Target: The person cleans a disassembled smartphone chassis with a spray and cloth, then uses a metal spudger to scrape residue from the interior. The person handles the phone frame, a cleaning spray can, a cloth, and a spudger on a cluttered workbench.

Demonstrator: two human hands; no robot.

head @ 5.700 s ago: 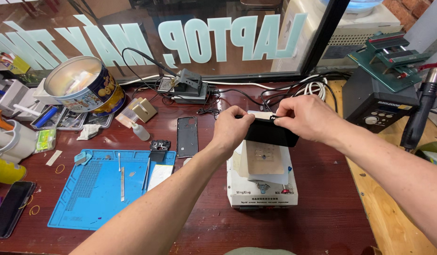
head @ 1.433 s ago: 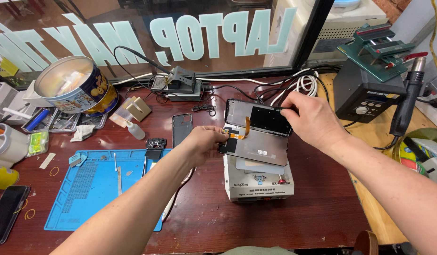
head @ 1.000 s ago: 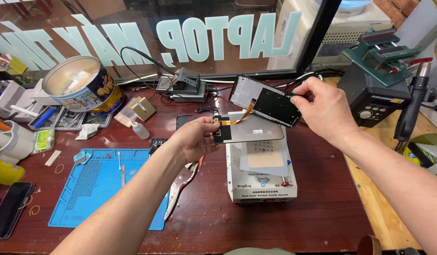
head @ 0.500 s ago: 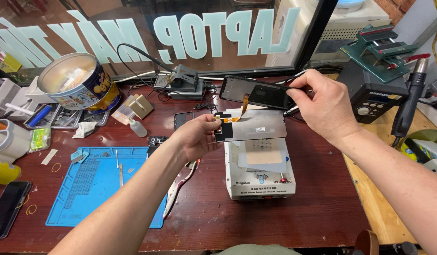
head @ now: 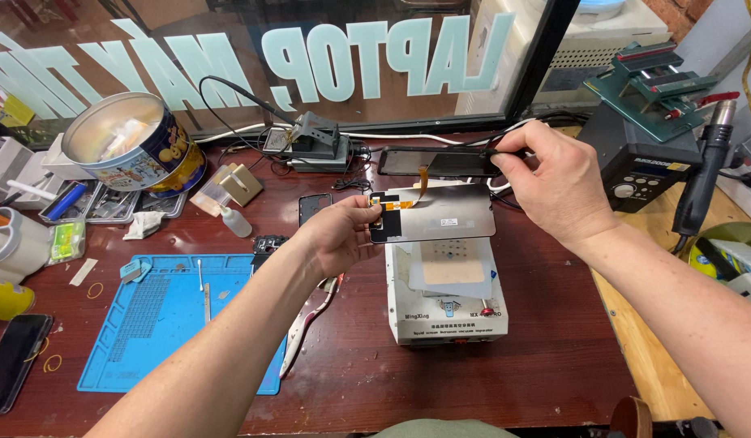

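over reddish workbench [head: 554,357], left hand [head: 335,239] pinches grey panel [head: 436,215]; right hand [head: 554,182] grips dark screen [head: 436,161].

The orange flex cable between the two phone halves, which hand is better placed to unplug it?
Probably the left hand: its fingertips pinch the grey panel right at the orange flex cable connector end. The right hand grips the far end of the dark phone body, away from the connector, steadying it.
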